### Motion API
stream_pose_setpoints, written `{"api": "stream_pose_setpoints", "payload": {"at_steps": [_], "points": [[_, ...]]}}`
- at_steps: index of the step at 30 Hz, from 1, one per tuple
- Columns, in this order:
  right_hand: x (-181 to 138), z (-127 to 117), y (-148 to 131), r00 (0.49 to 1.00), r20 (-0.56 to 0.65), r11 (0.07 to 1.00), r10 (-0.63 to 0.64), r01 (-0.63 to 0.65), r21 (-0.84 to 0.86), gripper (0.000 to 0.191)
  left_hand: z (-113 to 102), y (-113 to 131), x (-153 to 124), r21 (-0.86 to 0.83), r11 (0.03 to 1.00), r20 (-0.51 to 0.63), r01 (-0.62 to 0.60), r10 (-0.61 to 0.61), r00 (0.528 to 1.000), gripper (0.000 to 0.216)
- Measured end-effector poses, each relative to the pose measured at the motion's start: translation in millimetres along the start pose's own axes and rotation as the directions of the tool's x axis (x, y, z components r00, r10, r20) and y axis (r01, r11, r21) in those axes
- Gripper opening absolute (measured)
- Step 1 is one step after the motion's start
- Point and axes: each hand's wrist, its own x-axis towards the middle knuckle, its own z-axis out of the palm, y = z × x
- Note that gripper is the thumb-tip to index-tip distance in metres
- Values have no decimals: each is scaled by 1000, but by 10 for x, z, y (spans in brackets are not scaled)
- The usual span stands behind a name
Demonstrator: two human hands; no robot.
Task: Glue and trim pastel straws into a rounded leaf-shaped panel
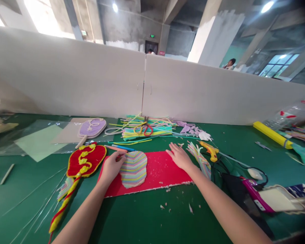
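On a red foam board (165, 173) lies a flat rounded piece (134, 169) made of pastel chenille stems in zigzag stripes. My left hand (113, 167) is closed at its upper left edge, fingertips pinching there. My right hand (179, 156) rests open on the right part of the board, fingers spread toward its far edge. Close to my left hand is a red fan (87, 159) with yellow trim, yellow flowers and a twisted red and yellow handle. A bunch of cut striped stem pieces (200, 159) sits just right of my right hand.
Scissors (143, 128) lie on a heap of chenille stems (157, 127) at the back. A yellow glue gun (210, 150) with its cord is at right, near a magenta device (256, 195). A purple fan (93, 128) lies back left. A white partition (91, 78) stands behind.
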Motion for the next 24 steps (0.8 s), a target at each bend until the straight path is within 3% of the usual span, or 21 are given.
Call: {"api": "stream_pose_setpoints", "payload": {"at_steps": [3, 6, 8, 10, 13, 14, 16, 19, 24], "points": [[-51, -221, 146, 993, -92, 997, 79, -81, -20, 65, -1, 3, 4, 5, 1000, 3, -1, 1, 1000, 34], [-292, -314, -17, 989, -133, 998, 58, -53, 45, 67, 4, -2, 9, 10, 1000, 8, 2, -2, 1000, 35], [-596, -249, -302, 997, -76, 994, -31, 39, 106, 62, 7, -11, 13, 17, 1000, 9, 1, -1, 1000, 35], [-986, -92, -644, 979, 91, 982, -183, 178, 67, 61, 7, -21, 18, 25, 1000, 8, -7, 7, 1000, 35], [-1559, 214, -1031, 834, 386, 908, -395, 419, 24, 72, 2, -28, 23, 24, 1000, 10, -5, 4, 1000, 36], [-1703, 302, -1092, 776, 445, 876, -447, 480, 43, 76, 0, -27, 24, 22, 1000, 11, 0, 0, 1000, 36], [-1886, 408, -1109, 716, 502, 844, -484, 533, 54, 77, -3, -24, 26, 21, 1000, 11, 3, -3, 1000, 37], [-1940, 343, -977, 760, 518, 881, -394, 473, -24, 74, -6, -21, 27, 23, 1000, 5, -2, 2, 1000, 39], [-1909, -38, -673, 859, 449, 919, -247, 354, -171, 66, -7, -38, 28, 32, 999, 14, -10, 9, 1000, 38]]}}
